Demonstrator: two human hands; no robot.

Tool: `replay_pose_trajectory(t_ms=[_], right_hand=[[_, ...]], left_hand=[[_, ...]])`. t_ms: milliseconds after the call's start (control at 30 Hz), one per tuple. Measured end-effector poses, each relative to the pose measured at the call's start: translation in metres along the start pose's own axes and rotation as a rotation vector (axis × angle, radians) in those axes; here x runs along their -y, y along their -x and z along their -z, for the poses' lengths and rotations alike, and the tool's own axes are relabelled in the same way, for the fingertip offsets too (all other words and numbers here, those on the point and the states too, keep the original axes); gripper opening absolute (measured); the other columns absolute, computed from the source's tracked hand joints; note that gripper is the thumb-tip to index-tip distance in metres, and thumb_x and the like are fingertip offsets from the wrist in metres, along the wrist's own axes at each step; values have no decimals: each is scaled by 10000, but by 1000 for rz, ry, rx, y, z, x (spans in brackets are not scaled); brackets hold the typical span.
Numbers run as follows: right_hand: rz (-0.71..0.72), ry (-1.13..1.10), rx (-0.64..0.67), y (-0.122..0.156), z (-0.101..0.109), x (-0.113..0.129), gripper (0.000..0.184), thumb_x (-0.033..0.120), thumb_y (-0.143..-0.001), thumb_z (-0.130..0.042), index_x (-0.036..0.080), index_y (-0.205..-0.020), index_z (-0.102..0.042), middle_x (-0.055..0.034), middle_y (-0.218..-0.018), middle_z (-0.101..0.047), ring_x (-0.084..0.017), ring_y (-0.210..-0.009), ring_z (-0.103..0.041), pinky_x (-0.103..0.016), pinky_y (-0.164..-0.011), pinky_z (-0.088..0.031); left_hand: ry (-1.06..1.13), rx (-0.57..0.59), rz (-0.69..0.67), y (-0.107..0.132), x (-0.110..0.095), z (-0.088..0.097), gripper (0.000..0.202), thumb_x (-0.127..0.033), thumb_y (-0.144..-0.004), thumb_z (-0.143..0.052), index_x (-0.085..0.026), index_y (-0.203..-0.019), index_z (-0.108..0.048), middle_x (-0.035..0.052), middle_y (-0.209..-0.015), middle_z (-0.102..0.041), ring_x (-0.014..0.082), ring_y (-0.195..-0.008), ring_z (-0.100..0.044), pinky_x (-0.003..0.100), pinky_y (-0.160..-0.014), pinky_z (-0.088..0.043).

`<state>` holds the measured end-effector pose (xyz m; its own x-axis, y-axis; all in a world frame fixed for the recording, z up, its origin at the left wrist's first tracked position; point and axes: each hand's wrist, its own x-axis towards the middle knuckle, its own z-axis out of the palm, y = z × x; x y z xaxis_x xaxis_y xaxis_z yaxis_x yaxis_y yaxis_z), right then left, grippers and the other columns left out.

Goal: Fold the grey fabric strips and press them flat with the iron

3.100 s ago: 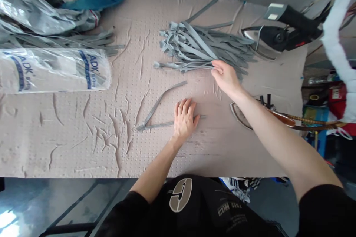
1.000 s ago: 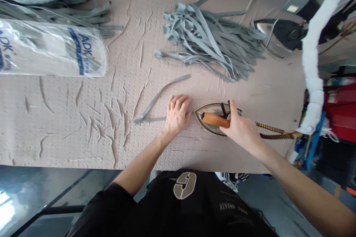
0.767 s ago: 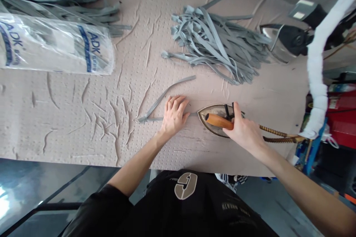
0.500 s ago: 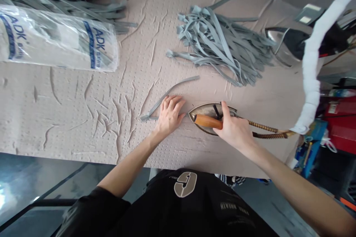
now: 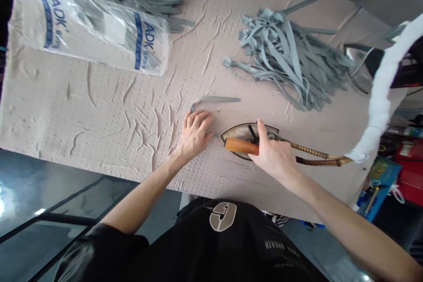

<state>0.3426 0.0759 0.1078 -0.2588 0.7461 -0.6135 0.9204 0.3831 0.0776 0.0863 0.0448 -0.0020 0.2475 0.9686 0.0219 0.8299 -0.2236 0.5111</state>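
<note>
Across the middle of the wrinkled, dimpled pinkish-beige table cover (image 5: 109,119), the left hand (image 5: 195,132) lies palm down, its forearm slanting up from the lower left. Its four fingers lie side by side, slightly parted and gently bent, with the thumb held out toward the right. Beneath it runs a narrow grey fabric strip (image 5: 220,99): one bent length shows beyond the fingertips, and a short piece shows between the thumb and the tip of a pointed metal iron with a wooden handle (image 5: 243,131).

The right hand (image 5: 276,157) grips that handle from the right, one digit stretched straight away from the body; I cannot tell how the fingers underneath close.

Two irons are in view, the second a dark-bodied one with a silver soleplate (image 5: 358,68) at the far right. Two ribbed brown hoses (image 5: 307,150) trail from the iron in use. One heap of grey strips (image 5: 294,57) lies beyond the hands, too tangled to count. One clear plastic bag with blue ADK lettering (image 5: 99,31) lies at the upper left.
</note>
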Motion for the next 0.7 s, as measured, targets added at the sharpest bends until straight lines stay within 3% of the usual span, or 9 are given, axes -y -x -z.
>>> replay_pose_trajectory(t_ms=[67, 167, 300, 433, 600, 700], right_hand=[[43, -21, -57, -3, 2, 11, 943, 462, -907, -613, -7, -1619, -210, -113, -731, -727, -267, -618, -690, -337, -543, -430], [113, -80, -193, -4, 3, 21, 842, 380, -861, -681, 78, -1572, -345, -158, -1012, -732, -257, -782, -715, -315, -544, -463], [106, -102, -305, -2, 2, 23, 542, 315, -824, -711, 202, -1339, -586, -151, -1308, -587, -233, -879, -703, -284, -513, -485], [110, -68, -312, -1, 2, 22, 490, 304, -793, -747, 220, -1266, -648, -164, -1503, -433, -238, -908, -707, -315, -584, -554], [114, -9, -257, -7, 5, 31, 415, 327, -800, -741, 232, -1202, -707, -155, -1521, -433, -176, -721, -693, -322, -528, -529], [157, -10, -258, -12, 9, 43, 369, 337, -824, -722, 243, -1180, -721, -146, -1483, -473, -184, -733, -699, -310, -525, -518]], left_hand=[[10, -9, 12, 3, 4, 3, 458, -258, -945, -620, -208, -1389, -522, 152, -1433, -571, 337, -1391, -462, 600, -1218, -311], [32, -33, 20, 8, 11, 6, 452, -261, -955, -608, -204, -1394, -519, 149, -1415, -584, 326, -1372, -481, 588, -1217, -320], [50, -77, 32, 14, 18, 5, 436, -268, -967, -592, -198, -1393, -524, 143, -1383, -606, 310, -1350, -497, 570, -1215, -331], [71, -87, 56, 18, 23, 4, 424, -257, -969, -585, -204, -1387, -533, 133, -1380, -611, 303, -1349, -496, 564, -1217, -328], [79, -109, 13, 22, 31, 9, 403, -228, -962, -587, -180, -1358, -533, 146, -1364, -602, 311, -1324, -495, 538, -1177, -381], [62, -132, 43, 29, 33, 11, 401, -220, -957, -584, -181, -1351, -521, 166, -1387, -564, 319, -1329, -473, 531, -1135, -418]])
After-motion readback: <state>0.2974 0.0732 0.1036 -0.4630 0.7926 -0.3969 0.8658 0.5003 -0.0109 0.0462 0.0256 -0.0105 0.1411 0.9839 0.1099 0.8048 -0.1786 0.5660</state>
